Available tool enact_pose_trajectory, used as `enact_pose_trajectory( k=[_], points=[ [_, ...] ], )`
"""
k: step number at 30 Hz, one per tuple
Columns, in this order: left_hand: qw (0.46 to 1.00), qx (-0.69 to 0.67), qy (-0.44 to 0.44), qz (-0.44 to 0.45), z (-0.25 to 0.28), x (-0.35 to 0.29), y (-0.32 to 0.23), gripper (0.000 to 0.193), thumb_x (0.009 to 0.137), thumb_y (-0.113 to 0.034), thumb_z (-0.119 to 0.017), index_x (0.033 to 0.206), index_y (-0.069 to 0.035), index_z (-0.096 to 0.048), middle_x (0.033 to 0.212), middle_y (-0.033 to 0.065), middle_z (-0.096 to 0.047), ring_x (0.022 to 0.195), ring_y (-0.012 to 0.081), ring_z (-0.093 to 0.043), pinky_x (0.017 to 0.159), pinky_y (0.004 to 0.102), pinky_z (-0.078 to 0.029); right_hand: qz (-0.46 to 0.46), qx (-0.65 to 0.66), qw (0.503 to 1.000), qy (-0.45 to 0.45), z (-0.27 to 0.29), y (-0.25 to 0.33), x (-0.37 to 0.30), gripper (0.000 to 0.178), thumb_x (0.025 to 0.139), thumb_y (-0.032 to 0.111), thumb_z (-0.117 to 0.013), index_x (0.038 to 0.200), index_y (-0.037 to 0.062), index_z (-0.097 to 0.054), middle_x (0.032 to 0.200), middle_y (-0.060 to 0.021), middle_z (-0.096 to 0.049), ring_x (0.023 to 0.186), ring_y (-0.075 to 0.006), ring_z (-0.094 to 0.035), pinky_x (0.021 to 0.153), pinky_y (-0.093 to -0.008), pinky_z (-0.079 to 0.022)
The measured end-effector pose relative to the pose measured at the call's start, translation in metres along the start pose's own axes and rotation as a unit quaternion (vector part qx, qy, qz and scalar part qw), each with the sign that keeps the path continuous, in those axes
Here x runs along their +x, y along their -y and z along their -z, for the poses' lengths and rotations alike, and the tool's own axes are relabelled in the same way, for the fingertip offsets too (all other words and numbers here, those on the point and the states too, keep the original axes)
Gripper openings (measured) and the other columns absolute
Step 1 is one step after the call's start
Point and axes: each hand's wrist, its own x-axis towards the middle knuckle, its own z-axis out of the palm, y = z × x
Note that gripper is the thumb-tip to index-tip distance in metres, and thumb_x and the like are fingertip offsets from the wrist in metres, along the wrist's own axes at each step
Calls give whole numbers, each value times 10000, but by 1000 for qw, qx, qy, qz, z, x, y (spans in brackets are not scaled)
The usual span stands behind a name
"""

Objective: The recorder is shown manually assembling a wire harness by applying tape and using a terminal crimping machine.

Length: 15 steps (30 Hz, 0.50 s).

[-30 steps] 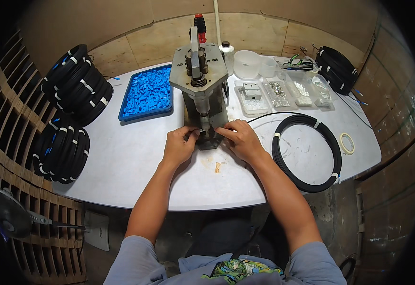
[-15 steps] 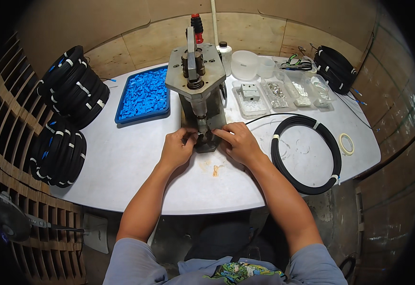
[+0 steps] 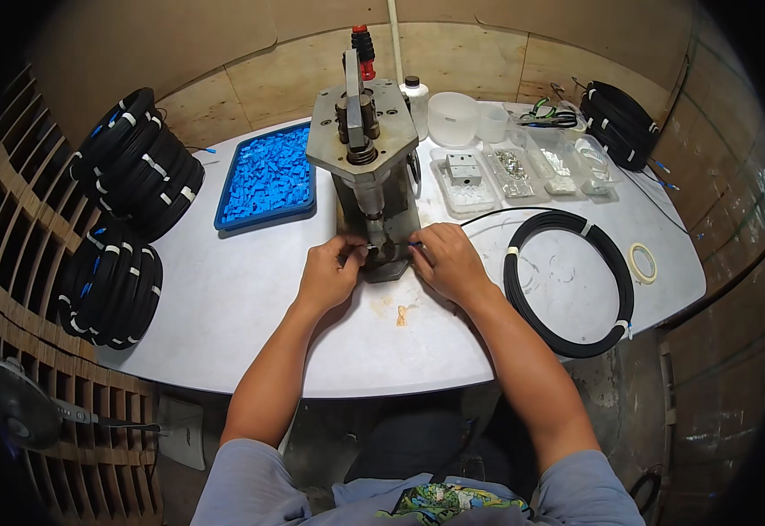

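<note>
A metal bench press (image 3: 400, 145) with a many-sided top plate, an upright lever and a vertical ram stands in front of me. At the left of its base, beneath the ram, my left hand (image 3: 330, 270) is closed in a pinch; whatever lies between its fingertips is too small to make out. On the right side of the base, my right hand (image 3: 448, 261) pinches the black cable (image 3: 485, 215), whose dark end shows at the fingertips. That cable runs behind the right hand to a large black cable coil (image 3: 516, 289), bound with white ties.
A blue tray (image 3: 311, 209) of small blue pieces stands left of the press. Bound black coils (image 3: 141, 175) are stacked at the far left, others (image 3: 621, 123) at the back right. Clear plastic bins (image 3: 470, 209) hold small parts. A tape roll (image 3: 643, 263) lies at right.
My right hand has drawn slightly right, away from the ram, and the cable end now shows at its fingertips. My left hand stays at the press base. The whole view has shifted slightly.
</note>
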Motion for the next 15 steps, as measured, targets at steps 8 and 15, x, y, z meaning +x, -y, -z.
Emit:
enact_pose_trajectory(
  k=[8,15],
  points=[
    [1000,8,-14,-7,0,2,2,181,907,-81,-629,1018,42,-700,796,164,-730,723,212,-722,666,317,-556,0,3,1000,13,3,5,2,176,794,91,-749,930,56,-644,877,-103,-644,851,-307,-620,819,-399,-478],
    [1000,6,-13,-3,1,1,-1,180,906,-88,-637,1016,38,-702,788,164,-729,716,208,-719,666,315,-555,-6,7,1000,24,1,2,2,201,775,54,-735,958,65,-650,883,-85,-642,850,-294,-617,819,-393,-472]
  ],
)
